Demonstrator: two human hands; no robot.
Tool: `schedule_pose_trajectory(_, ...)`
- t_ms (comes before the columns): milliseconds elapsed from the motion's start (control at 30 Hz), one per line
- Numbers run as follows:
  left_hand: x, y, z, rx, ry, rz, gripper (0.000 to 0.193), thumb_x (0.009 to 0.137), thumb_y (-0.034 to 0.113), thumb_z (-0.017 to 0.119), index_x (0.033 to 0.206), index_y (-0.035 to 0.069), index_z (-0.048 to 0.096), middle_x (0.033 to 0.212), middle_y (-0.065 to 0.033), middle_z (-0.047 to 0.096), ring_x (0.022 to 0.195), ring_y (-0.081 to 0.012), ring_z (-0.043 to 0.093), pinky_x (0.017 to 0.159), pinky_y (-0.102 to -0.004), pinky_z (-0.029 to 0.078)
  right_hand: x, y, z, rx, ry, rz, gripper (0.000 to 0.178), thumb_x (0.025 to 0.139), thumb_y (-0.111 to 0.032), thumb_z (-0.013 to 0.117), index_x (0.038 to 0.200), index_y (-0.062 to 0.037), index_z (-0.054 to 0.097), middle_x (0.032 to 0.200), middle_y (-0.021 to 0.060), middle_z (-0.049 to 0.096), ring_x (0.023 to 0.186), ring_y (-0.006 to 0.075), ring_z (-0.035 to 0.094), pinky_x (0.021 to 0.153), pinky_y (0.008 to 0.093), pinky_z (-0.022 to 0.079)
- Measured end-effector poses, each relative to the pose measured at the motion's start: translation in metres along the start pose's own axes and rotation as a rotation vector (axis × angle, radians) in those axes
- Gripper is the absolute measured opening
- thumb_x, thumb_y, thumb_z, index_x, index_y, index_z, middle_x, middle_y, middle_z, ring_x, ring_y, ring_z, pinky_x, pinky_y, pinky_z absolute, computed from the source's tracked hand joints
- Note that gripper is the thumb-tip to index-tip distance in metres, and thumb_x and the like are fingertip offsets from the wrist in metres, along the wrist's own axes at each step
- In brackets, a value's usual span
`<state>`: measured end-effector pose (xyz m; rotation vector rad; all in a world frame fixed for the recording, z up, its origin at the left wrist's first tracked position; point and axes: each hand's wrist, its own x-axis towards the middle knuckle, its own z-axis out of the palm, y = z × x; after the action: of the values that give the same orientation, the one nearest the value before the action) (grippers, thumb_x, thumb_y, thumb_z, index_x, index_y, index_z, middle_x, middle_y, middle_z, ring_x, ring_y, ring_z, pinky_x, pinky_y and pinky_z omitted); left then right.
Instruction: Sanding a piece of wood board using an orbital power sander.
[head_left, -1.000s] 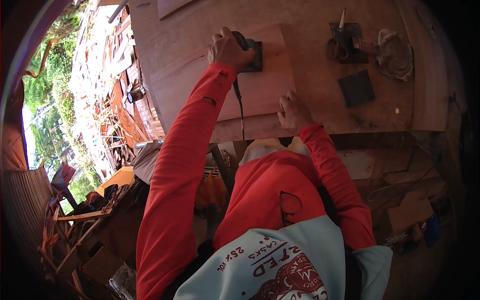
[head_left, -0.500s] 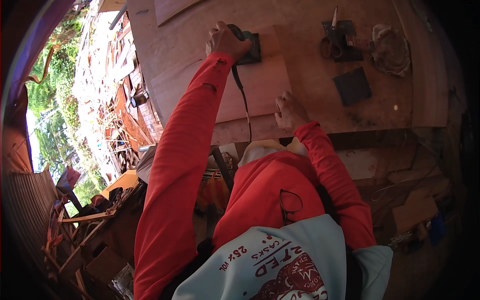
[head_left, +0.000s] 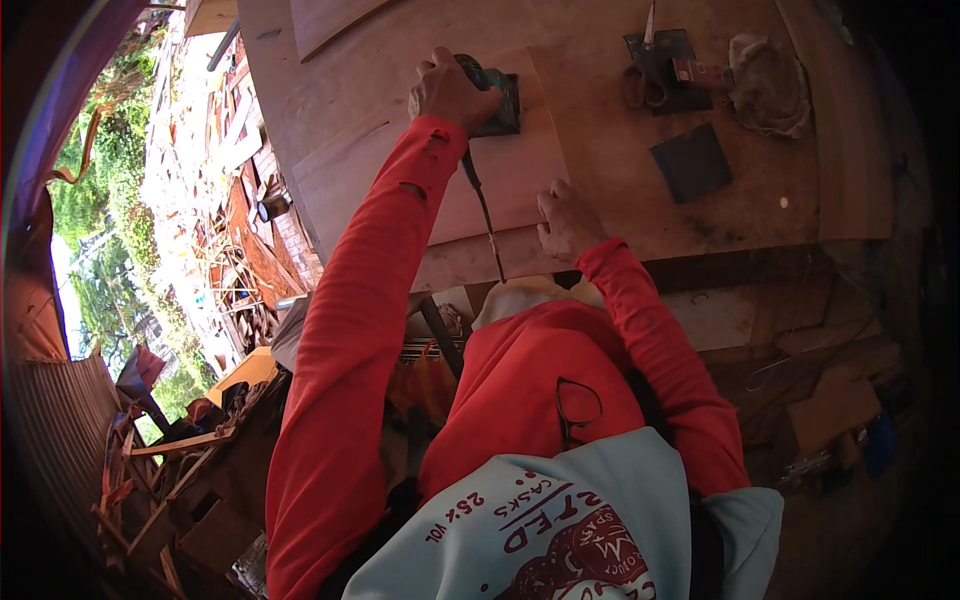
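My left hand is wrapped round a green electric palm sander, which rests on a thin, pale wooden board close to its right edge. From the sander a dark cord runs toward me and over the table's near edge. At the near right corner of the board lies my right hand, its fingers curled down over that corner. The fingertips are partly hidden, so how firmly they grip does not show.
On the wooden worktable, to the right, are a dark sandpaper square, scissors on another dark sheet, and a crumpled cloth. Another board lies far left. Scrap wood is piled beyond the table's left side.
The sander has slid slightly to the right across the board with my left hand. My right hand keeps its place at the corner. The whole view has shifted a little.
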<state>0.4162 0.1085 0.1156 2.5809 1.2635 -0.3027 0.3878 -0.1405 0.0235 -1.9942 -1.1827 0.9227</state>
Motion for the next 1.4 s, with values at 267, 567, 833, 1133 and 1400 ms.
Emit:
schedule_pose_trajectory(267, -0.006, 0.012, 0.004, -0.028, 0.012, 0.032, 0.075, 0.069, 0.036, 0.075, 0.125, -0.005, 0.046, 0.122, -0.0299, 0.057, 0.105, -0.049, 0.065, 0.09, -0.0508, 0.055, -0.003, 0.001, 0.0, -0.001, 0.01, 0.008, 0.028, 0.076, -0.009, 0.075, 0.093, -0.003, 0.054, 0.105, 0.0171, 0.052, 0.103, 0.038, 0.056, 0.086, 0.0463, 0.051)
schedule_pose_trajectory(567, -0.012, 0.02, 0.003, -0.012, -0.007, 0.036, 0.074, 0.069, 0.035, 0.075, 0.125, -0.004, 0.046, 0.121, -0.0299, 0.057, 0.103, -0.0489, 0.066, 0.086, -0.0512, 0.057, -0.004, 0.005, 0.002, 0.018, 0.038, -0.011, 0.026, 0.076, -0.006, 0.074, 0.092, -0.0044, 0.054, 0.102, 0.0159, 0.053, 0.098, 0.0375, 0.057, 0.082, 0.0454, 0.051)
schedule_pose_trajectory(833, -0.028, -0.039, -0.002, -0.035, 0.049, -0.079, 0.074, 0.07, 0.036, 0.078, 0.124, -0.002, 0.045, 0.121, -0.0288, 0.056, 0.104, -0.047, 0.065, 0.09, -0.0514, 0.055, 0.086, 0.013, -0.061, -0.405, 0.401, -0.306, 0.042, 0.076, -0.014, 0.066, 0.115, -0.0013, 0.058, 0.134, 0.0216, 0.052, 0.129, 0.0415, 0.047, 0.107, 0.0528, 0.039)
schedule_pose_trajectory(1133, -0.05, -0.071, 0.001, -0.094, 0.063, -0.091, 0.074, 0.069, 0.035, 0.08, 0.122, -0.002, 0.045, 0.12, -0.0295, 0.055, 0.102, -0.0479, 0.065, 0.087, -0.0514, 0.055, 0.149, 0.023, -0.059, -0.735, 0.103, -0.186, 0.061, 0.082, -0.016, 0.065, 0.137, 0.0007, 0.047, 0.16, 0.0204, 0.03, 0.15, 0.0382, 0.026, 0.121, 0.0583, 0.023)
schedule_pose_trajectory(1400, -0.042, -0.025, 0.003, -0.098, 0.003, 0.026, 0.069, 0.071, 0.032, 0.078, 0.121, -0.004, 0.045, 0.12, -0.03, 0.054, 0.099, -0.0492, 0.065, 0.083, -0.0522, 0.056, 0.073, 0.012, -0.067, -0.02, 0.22, 0.037, 0.016, 0.086, -0.013, 0.06, 0.1, -0.0044, 0.057, 0.109, 0.0211, 0.062, 0.105, 0.0342, 0.063, 0.08, 0.0449, 0.05)
